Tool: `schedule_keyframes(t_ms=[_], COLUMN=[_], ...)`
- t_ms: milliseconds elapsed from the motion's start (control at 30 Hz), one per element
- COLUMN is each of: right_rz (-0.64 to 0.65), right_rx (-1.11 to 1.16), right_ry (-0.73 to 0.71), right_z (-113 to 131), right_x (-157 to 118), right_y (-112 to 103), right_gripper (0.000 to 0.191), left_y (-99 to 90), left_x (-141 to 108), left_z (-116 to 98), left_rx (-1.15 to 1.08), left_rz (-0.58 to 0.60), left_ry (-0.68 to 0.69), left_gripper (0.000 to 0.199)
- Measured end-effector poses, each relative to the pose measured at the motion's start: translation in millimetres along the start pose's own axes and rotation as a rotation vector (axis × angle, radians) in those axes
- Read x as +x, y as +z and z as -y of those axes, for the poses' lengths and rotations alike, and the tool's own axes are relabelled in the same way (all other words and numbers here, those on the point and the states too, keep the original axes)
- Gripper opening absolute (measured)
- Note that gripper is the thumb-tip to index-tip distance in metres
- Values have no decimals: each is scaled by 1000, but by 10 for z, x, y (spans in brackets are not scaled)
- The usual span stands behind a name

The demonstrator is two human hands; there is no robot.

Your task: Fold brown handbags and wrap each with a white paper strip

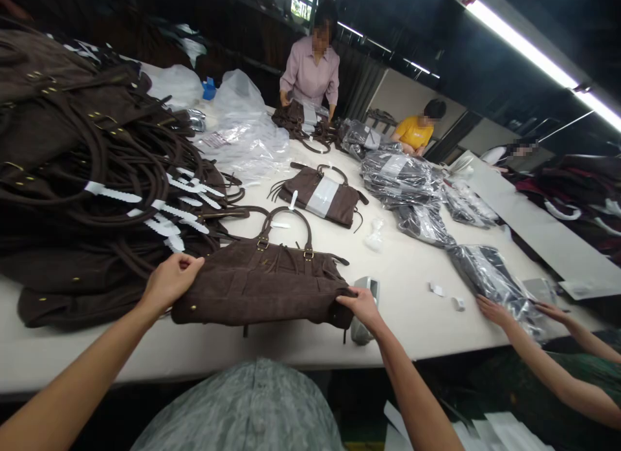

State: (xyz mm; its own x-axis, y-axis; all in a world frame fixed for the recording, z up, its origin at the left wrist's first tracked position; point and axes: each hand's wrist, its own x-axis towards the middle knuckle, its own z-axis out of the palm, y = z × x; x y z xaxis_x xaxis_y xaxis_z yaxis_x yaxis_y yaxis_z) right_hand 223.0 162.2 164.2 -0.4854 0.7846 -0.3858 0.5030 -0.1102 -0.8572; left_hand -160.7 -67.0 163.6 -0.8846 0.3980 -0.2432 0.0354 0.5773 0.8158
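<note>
A dark brown handbag (272, 289) lies on its side at the table's near edge, its base turned toward me and its two handles pointing away. My left hand (174, 276) pinches the bag's left end near the upper corner. At the other end, my right hand (361, 305) grips the right corner between thumb and fingers. A white tag (294, 200) stands up at the top of the handles. Just beyond my right hand is a grey tape dispenser (363, 331), partly hidden by that hand.
Brown handbags (72, 147) are heaped high at left, with white tags on the handles. Clear plastic bags (242, 127) lie behind. Another handbag (323, 192) has a pale band around it. Wrapped bags (402, 173) fill the right; a co-worker's hands (495, 310) touch one there.
</note>
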Motion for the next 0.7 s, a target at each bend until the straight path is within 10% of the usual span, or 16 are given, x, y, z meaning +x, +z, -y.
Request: schedule_keyframes(t_ms=[200,500,700], right_rz=[67,140,242], right_rx=[200,185,-44], right_ry=[123,181,170], right_z=[306,365,370], right_x=[272,580,686], right_y=[-39,-44,149], right_gripper=[28,21,19], left_y=[230,430,641], left_x=[-449,-631,-641], left_z=[-178,125,456], left_rx=[528,669,753], left_rz=[455,551,600], left_ry=[750,757,624], left_gripper=[74,86,45])
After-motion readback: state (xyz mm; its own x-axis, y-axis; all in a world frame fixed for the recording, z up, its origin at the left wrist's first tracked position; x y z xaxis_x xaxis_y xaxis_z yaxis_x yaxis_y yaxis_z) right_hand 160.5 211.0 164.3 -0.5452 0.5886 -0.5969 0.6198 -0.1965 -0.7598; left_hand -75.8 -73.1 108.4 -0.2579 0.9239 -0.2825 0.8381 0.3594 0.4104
